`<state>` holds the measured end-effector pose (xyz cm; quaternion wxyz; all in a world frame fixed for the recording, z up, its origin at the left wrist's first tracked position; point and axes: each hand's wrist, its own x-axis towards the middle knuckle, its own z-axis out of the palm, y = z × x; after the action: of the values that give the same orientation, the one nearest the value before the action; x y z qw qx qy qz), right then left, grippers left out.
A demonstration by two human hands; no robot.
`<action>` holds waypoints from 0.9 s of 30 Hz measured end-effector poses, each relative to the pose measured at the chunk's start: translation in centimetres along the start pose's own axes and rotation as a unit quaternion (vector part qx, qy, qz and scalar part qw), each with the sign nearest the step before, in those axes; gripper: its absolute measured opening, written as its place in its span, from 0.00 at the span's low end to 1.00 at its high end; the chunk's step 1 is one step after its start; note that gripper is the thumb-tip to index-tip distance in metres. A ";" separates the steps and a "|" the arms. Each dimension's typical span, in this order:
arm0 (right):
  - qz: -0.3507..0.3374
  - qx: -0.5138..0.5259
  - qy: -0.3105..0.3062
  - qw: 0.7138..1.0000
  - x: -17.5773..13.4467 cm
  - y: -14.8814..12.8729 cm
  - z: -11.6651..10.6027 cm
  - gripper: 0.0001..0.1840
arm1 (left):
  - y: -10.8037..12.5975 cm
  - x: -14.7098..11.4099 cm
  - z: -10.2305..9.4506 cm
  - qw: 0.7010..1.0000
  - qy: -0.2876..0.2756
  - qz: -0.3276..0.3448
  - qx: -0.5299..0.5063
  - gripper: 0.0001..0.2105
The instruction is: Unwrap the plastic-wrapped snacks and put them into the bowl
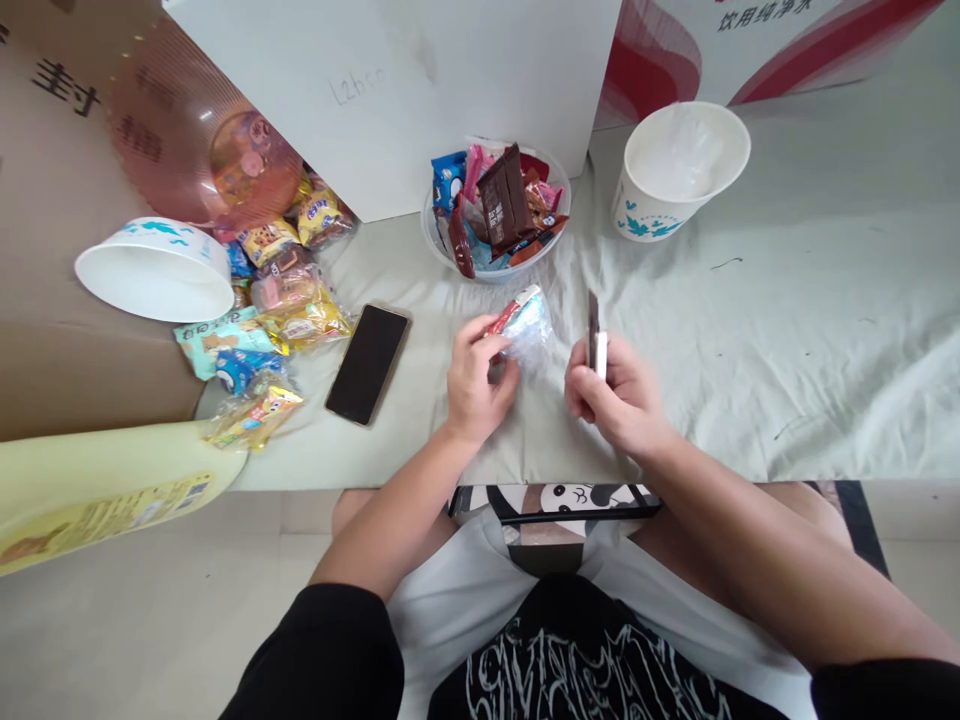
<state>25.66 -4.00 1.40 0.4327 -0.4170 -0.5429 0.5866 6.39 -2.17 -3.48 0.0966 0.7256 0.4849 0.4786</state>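
Note:
My left hand (478,388) pinches a crinkled clear plastic snack wrapper (529,325) with red and blue print, just in front of the bowl. To its right, my right hand (621,400) is closed around a thin, dark, flat piece (593,325) standing upright, with a small white block (601,354) against it. What kind of thing this is I cannot make out. Beyond both hands, a clear plastic bowl (495,272) is heaped with wrapped snacks, a brown packet (506,205) on top.
A paper tub (646,215) holding clear plastic stands at the back right. Left lie a black phone (367,365), several snack packets (300,300), a tilted white tub (154,270) and a reddish ribbed plastic bowl (172,110). Boxes (450,90) line the back.

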 end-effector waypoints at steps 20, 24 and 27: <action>0.118 -0.057 -0.047 0.990 1.0 0.1 -0.1 0.25 | 0.7 -0.2 0.7 0.980 -0.002 -0.117 -0.159 0.16; 0.126 -0.116 -0.093 0.981 1.1 0.0 -0.3 0.23 | -0.6 0.9 -0.3 0.951 0.066 -0.202 -0.224 0.24; 0.083 -0.208 -0.100 0.969 1.1 -0.1 -0.6 0.21 | -2.0 1.9 -1.6 0.911 0.068 -0.269 -0.304 0.27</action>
<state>25.92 -2.75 1.45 0.2297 -0.4812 -0.6568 0.5332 4.07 -0.12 -2.70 0.4039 0.4689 0.4982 0.6072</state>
